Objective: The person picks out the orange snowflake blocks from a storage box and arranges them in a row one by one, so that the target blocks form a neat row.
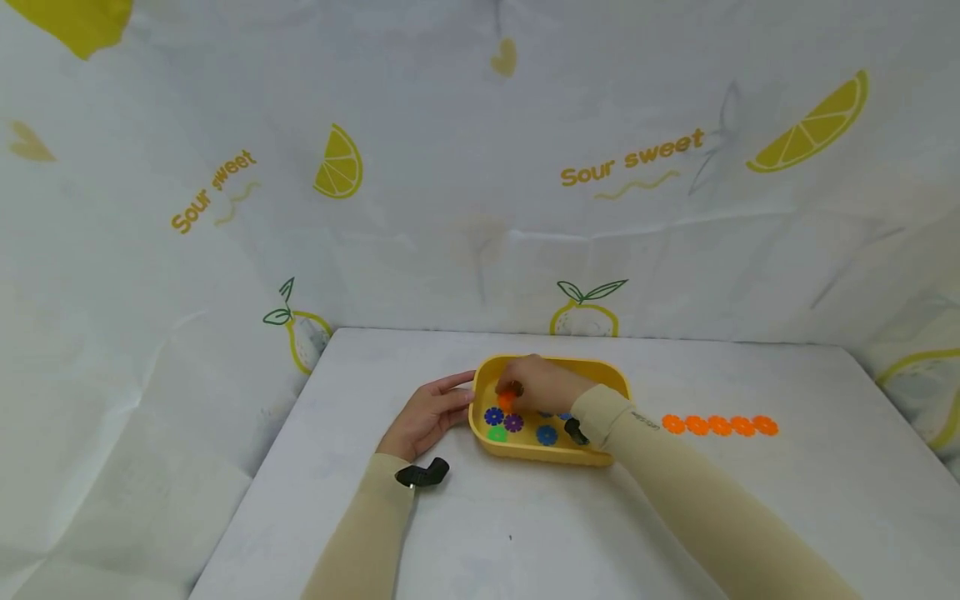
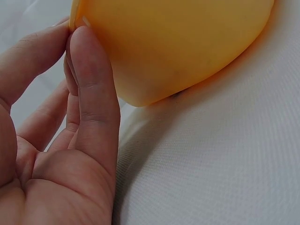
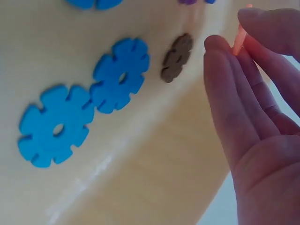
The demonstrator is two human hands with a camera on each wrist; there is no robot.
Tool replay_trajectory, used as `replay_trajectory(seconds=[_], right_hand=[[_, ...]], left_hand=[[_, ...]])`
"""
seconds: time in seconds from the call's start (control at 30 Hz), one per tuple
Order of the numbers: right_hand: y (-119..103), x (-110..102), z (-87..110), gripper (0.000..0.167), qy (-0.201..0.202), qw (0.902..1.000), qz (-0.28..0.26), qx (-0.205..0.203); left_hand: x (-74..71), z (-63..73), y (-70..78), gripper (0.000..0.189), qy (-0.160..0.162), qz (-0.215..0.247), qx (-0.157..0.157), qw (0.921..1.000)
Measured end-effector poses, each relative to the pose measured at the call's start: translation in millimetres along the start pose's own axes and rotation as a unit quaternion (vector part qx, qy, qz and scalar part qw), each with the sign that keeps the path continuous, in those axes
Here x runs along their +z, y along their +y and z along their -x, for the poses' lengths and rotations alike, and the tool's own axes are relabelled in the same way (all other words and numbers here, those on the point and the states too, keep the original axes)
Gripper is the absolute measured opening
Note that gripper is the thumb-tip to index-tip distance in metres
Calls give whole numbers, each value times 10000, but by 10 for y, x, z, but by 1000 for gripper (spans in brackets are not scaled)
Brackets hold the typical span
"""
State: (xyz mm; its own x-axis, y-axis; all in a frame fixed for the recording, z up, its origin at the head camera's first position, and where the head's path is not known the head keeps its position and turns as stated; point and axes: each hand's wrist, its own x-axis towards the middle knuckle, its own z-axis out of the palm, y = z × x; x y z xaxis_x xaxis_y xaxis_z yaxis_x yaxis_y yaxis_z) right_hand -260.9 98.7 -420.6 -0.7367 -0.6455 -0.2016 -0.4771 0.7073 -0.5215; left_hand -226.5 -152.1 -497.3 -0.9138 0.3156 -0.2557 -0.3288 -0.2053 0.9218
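Note:
A yellow plastic tray [image 1: 525, 452] stands on the table with notched flower-shaped discs inside. My left hand [image 1: 429, 419] holds its left rim, thumb and fingers meeting at the edge in the left wrist view. Inside the tray, my right hand [image 1: 546, 383] pinches an orange disc [image 3: 240, 40] between thumb and fingertips, seen edge-on in the right wrist view. Below that hand lie a dark blue disc [image 1: 493, 416], a purple disc [image 1: 513, 423], a green disc [image 1: 497, 434] and a blue disc [image 1: 547, 435]. A brown disc [image 3: 177, 57] also shows in the right wrist view.
To the tray's right, several orange discs [image 1: 720, 426] form a side-by-side row on the white table [image 1: 510, 533]. A white cloth with lemon prints [image 1: 450, 250] rises behind the table. My right forearm [image 1: 697, 492] crosses the tray's right corner.

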Motion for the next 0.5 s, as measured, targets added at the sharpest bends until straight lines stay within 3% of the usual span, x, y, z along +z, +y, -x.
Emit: replay_trajectory(seconds=[0.27, 0.5], right_hand=[[45, -116, 169, 23, 396, 9953, -847, -248], [79, -211, 316, 24, 655, 9871, -1446, -205]], left_hand=[[22, -7, -2, 54, -22, -41, 1, 10000], [14, -6, -27, 56, -23, -143, -1, 9999]])
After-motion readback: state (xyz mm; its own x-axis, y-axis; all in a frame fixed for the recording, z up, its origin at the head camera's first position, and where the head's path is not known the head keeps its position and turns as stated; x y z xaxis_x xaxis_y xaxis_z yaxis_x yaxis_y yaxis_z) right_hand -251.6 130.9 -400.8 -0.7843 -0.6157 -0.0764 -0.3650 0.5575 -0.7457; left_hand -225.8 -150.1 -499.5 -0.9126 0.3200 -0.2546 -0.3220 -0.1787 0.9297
